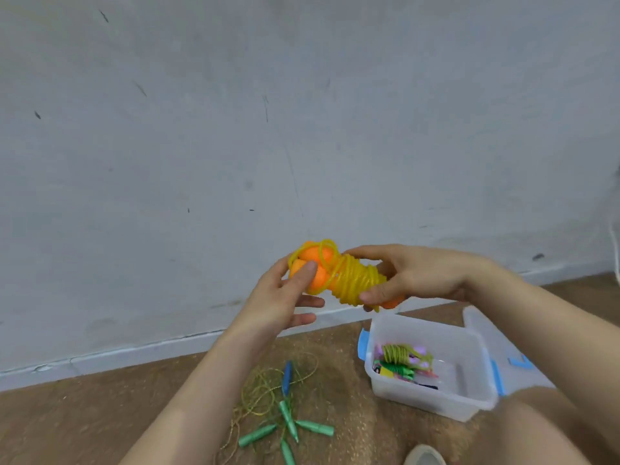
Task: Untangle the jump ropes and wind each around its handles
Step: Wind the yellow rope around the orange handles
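Orange jump rope [354,280] lies crosswise above the bin [422,401]: your left hand [285,297] pinches its knob end, while your right hand [422,273], nearer the bin, grips the wound middle.

Bare indoor room, likely home. Scuffed pale wall [235,129], white skirting [134,350] behind plastic storage box [419,402]; wood-pattern floor [67,424] beneath box, lid [503,337] beside.

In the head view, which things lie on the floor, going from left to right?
Tangled jump ropes with green and blue handles → clear plastic box, with wound ropes inside → its lid with blue clasps.
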Motion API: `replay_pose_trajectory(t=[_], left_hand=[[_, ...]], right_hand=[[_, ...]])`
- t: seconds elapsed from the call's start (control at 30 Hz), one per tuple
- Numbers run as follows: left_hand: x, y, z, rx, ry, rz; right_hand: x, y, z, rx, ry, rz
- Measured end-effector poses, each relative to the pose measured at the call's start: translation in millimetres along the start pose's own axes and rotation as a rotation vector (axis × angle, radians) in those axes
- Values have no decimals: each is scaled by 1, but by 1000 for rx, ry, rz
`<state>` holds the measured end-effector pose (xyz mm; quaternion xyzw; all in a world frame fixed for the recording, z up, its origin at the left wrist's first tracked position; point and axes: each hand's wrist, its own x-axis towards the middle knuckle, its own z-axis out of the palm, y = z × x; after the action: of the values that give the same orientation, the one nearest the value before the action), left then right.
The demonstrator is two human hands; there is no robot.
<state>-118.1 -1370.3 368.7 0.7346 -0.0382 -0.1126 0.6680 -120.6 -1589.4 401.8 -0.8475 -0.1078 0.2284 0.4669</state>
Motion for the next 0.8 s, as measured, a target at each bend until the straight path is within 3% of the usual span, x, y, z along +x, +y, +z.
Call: replay_pose_trajectory(t=[0.13, 0.27, 0.53, 0.7, 0.8], left_hand=[[43, -49, 46, -105, 5, -71], [82, -111, 88, -108, -61, -220], [135, -239, 157, 456, -210, -285], [160, -276, 166, 996, -259, -71], [169, -284, 170, 1295, -273, 9]], right_hand=[[22, 56, -26, -337, 72, 66], [36, 135, -34, -328, 127, 179], [58, 319, 8, -319, 180, 393], [89, 380, 30, -111, 42, 516], [104, 395, 48, -75, 86, 474]])
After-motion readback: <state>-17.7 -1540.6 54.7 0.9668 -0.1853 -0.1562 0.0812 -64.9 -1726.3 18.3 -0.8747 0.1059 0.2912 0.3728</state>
